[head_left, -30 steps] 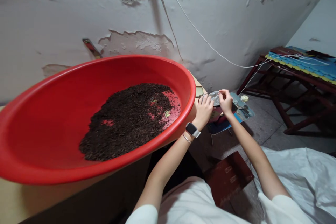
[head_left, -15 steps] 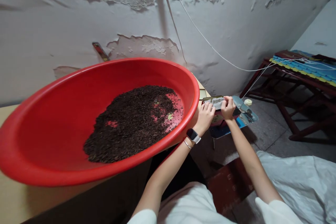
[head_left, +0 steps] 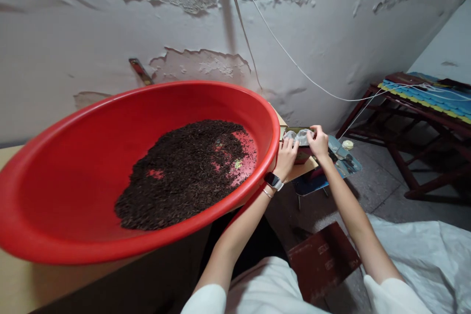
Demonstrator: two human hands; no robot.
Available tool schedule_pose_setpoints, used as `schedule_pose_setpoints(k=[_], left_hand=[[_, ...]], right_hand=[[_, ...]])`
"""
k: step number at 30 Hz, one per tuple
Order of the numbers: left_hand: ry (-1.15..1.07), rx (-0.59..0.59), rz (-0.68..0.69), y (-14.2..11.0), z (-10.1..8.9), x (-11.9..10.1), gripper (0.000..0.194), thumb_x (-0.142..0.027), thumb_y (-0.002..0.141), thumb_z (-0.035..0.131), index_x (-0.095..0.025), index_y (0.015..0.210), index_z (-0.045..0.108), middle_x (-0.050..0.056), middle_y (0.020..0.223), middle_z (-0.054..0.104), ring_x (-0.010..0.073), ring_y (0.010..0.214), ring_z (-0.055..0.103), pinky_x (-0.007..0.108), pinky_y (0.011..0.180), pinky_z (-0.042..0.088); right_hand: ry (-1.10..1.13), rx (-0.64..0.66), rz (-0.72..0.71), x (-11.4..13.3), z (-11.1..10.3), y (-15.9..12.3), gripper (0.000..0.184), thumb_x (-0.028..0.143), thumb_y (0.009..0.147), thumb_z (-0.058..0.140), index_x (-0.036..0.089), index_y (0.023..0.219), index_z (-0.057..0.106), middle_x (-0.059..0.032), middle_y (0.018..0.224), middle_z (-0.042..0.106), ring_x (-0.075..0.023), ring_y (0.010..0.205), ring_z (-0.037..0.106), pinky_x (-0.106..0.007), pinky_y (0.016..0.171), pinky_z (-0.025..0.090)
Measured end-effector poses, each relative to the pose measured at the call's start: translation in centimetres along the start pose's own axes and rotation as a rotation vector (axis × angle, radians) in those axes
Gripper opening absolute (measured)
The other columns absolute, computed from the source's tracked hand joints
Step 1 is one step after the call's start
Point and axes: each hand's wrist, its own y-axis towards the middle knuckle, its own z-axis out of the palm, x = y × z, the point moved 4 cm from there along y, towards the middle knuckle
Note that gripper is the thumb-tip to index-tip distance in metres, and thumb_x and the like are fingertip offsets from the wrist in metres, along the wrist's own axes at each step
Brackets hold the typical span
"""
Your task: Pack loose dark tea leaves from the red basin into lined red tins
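My left hand (head_left: 286, 157) and my right hand (head_left: 318, 143) both pinch a small clear plastic bag (head_left: 300, 136), holding it over a small open tin box (head_left: 302, 154) at the right corner of the wooden table (head_left: 22, 284). A watch and a thin bracelet sit on my left wrist. Just left of my hands stands a big red plastic basin (head_left: 73, 235) with a heap of dark loose tea leaves (head_left: 184, 171) in it.
A low stool with a shiny picture top (head_left: 344, 159) and a small white cap stands right of the table. A dark red wooden bench (head_left: 415, 108) with blue and yellow mats stands far right. A red-brown box (head_left: 324, 260) and white sacking (head_left: 430, 250) lie on the floor. A peeling wall with cords is behind.
My hands moved the plastic bag slightly left and nearer the basin's rim, now above the tin box on the table corner. The view shifted a little.
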Motion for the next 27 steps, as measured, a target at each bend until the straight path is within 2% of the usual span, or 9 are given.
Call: schedule_pose_setpoints(k=[3, 6, 9, 13, 16, 19, 23, 25, 27], left_hand=[[0.002, 0.014, -0.017, -0.1, 0.2, 0.0, 0.03, -0.013, 0.098, 0.037, -0.01, 0.118, 0.06, 0.017, 0.125, 0.061, 0.0298, 0.126, 0.052, 0.043, 0.102, 0.044], [0.013, 0.014, -0.035, 0.0, 0.4, 0.0, 0.03, -0.012, 0.098, 0.038, -0.008, 0.119, 0.059, 0.018, 0.125, 0.06, 0.031, 0.126, 0.051, 0.043, 0.102, 0.045], [0.01, 0.01, -0.058, 0.1, 0.5, 0.1, 0.03, -0.01, 0.097, 0.038, -0.008, 0.116, 0.06, 0.018, 0.12, 0.062, 0.0304, 0.122, 0.054, 0.043, 0.101, 0.046], [-0.006, 0.04, -0.08, 0.2, 0.3, 0.2, 0.03, -0.01, 0.097, 0.037, -0.008, 0.115, 0.061, 0.016, 0.117, 0.062, 0.0298, 0.121, 0.054, 0.043, 0.101, 0.046], [-0.026, 0.083, -0.099, 0.0, -0.2, -0.4, 0.034, -0.01, 0.097, 0.035, -0.007, 0.123, 0.058, 0.017, 0.127, 0.06, 0.0309, 0.128, 0.049, 0.041, 0.101, 0.046], [-0.06, 0.055, -0.1, -0.1, -1.4, -1.5, 0.038, -0.012, 0.099, 0.034, -0.008, 0.131, 0.053, 0.017, 0.137, 0.054, 0.0304, 0.132, 0.046, 0.043, 0.104, 0.043], [-0.161, 0.017, 0.017, 1.5, -3.4, -3.2, 0.03, -0.013, 0.1, 0.035, -0.011, 0.118, 0.059, 0.014, 0.121, 0.062, 0.0248, 0.115, 0.056, 0.035, 0.099, 0.044], [-0.193, 0.077, -0.008, 3.1, -3.7, -3.3, 0.028, -0.011, 0.1, 0.034, -0.011, 0.11, 0.06, 0.013, 0.109, 0.065, 0.0231, 0.104, 0.06, 0.033, 0.093, 0.046], [-0.184, 0.168, -0.088, 4.8, -3.6, -2.8, 0.03, -0.007, 0.099, 0.031, -0.009, 0.11, 0.06, 0.014, 0.107, 0.066, 0.0232, 0.102, 0.061, 0.033, 0.09, 0.046]], right_hand=[[-0.161, 0.207, 0.006, 0.8, 0.2, 1.0, 0.019, 0.033, 0.082, 0.058, 0.019, 0.092, 0.067, -0.0118, 0.092, 0.072, -0.0264, 0.087, 0.066, -0.034, 0.08, 0.047], [-0.158, 0.263, -0.012, 1.2, -0.3, 2.0, 0.012, 0.02, 0.078, 0.056, 0.02, 0.076, 0.067, -0.0094, 0.086, 0.073, -0.024, 0.083, 0.066, -0.032, 0.078, 0.046], [0.112, 0.158, 0.053, 0.3, -2.1, 2.8, 0.008, 0.019, 0.072, 0.058, 0.019, 0.068, 0.065, -0.0044, 0.074, 0.07, -0.02, 0.074, 0.064, -0.03, 0.075, 0.046], [0.482, -0.133, 0.296, -3.3, -5.0, 2.9, 0.011, 0.029, 0.068, 0.059, 0.019, 0.069, 0.062, -0.0008, 0.066, 0.062, -0.018, 0.064, 0.058, -0.031, 0.065, 0.049], [0.47, -0.137, 0.391, -5.7, -5.9, 2.1, 0.009, 0.026, 0.066, 0.056, 0.019, 0.071, 0.058, -0.0003, 0.065, 0.059, -0.0184, 0.061, 0.057, -0.033, 0.063, 0.05], [0.217, -0.126, 0.25, -5.8, -7.0, 1.3, 0.017, 0.019, 0.062, 0.059, 0.019, 0.08, 0.058, -0.0033, 0.075, 0.063, -0.0208, 0.071, 0.06, -0.037, 0.074, 0.051], [-0.013, -0.202, -0.139, -1.8, -8.6, 0.9, 0.015, 0.016, 0.074, 0.056, 0.019, 0.088, 0.06, -0.0114, 0.098, 0.064, -0.0252, 0.094, 0.06, -0.04, 0.088, 0.048], [-0.055, -0.034, -0.3, 0.6, -7.9, 1.4, 0.017, 0.013, 0.082, 0.049, 0.019, 0.089, 0.063, -0.0106, 0.098, 0.066, -0.0242, 0.096, 0.061, -0.038, 0.089, 0.048], [-0.142, 0.187, -0.35, 1.9, -6.4, 2.1, 0.024, 0.008, 0.085, 0.045, 0.018, 0.094, 0.066, -0.0104, 0.098, 0.068, -0.0237, 0.094, 0.063, -0.037, 0.088, 0.048]])
